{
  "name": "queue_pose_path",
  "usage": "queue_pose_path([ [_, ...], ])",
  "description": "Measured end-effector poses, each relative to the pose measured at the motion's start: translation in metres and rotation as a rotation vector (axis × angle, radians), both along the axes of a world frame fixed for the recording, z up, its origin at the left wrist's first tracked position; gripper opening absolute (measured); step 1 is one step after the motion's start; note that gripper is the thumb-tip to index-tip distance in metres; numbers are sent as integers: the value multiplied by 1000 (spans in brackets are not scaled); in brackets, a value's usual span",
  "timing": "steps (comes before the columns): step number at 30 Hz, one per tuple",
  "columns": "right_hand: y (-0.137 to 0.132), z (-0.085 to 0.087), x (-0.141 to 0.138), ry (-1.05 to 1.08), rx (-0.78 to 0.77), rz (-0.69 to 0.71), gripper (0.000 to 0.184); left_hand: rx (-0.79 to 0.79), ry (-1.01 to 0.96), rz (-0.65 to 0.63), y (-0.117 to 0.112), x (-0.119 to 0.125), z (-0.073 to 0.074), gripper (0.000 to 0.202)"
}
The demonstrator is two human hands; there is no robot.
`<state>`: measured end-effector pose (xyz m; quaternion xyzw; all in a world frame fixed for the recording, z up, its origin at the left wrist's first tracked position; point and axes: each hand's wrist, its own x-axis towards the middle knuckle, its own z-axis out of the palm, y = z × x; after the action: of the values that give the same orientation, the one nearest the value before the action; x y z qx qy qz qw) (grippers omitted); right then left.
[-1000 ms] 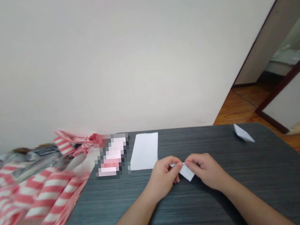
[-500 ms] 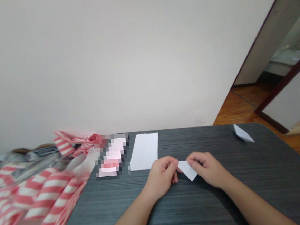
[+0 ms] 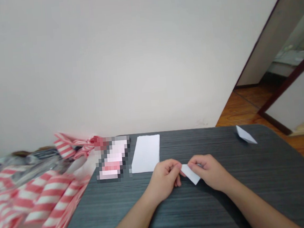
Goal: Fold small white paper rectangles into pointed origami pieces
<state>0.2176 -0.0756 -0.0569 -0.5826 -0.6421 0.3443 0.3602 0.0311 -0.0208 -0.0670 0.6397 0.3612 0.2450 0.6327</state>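
We see soft, even, diffuse light with no hard glare. The wall (image 3: 147, 58) is brightest mid-frame and greys off toward the upper left. The doorway (image 3: 292, 60) at the right edge shows a brighter, washed-out patch. The dark table (image 3: 250, 162) carries a weak sheen, with only a faint soft shadow along the right forearm, lower right. The white sheet (image 3: 146, 153) and folded paper (image 3: 190, 174) read clean, not blown out. The left hand (image 3: 165, 179) and right hand (image 3: 211, 172) are fairly sharp. The striped cloth (image 3: 43, 203), lower left, is smeared and soft. We note a mosaic-pixelated block (image 3: 113, 159) left of centre. Wide-angle lean shows on the right-edge door frame.
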Motion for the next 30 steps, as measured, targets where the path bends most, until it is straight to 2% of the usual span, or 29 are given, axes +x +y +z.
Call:
queue_pose_path([
  [5,-1,0,4,53,-52,-29,27,-25,-33,56,0,1,0,34],
  [12,-2,3,5,50,-42,-54,30,-58,-62,86,0,3,3,33],
  [18,-1,0,8,119,-129,-36,31,-49,-65,102,-1,2,2,33],
  [25,-2,5,9,113,-92,-30,35,-55,-58,98,-1,1,5,33],
  [30,-3,5,9,135,-97,-30,36,-37,-74,142,-2,2,5,31],
])
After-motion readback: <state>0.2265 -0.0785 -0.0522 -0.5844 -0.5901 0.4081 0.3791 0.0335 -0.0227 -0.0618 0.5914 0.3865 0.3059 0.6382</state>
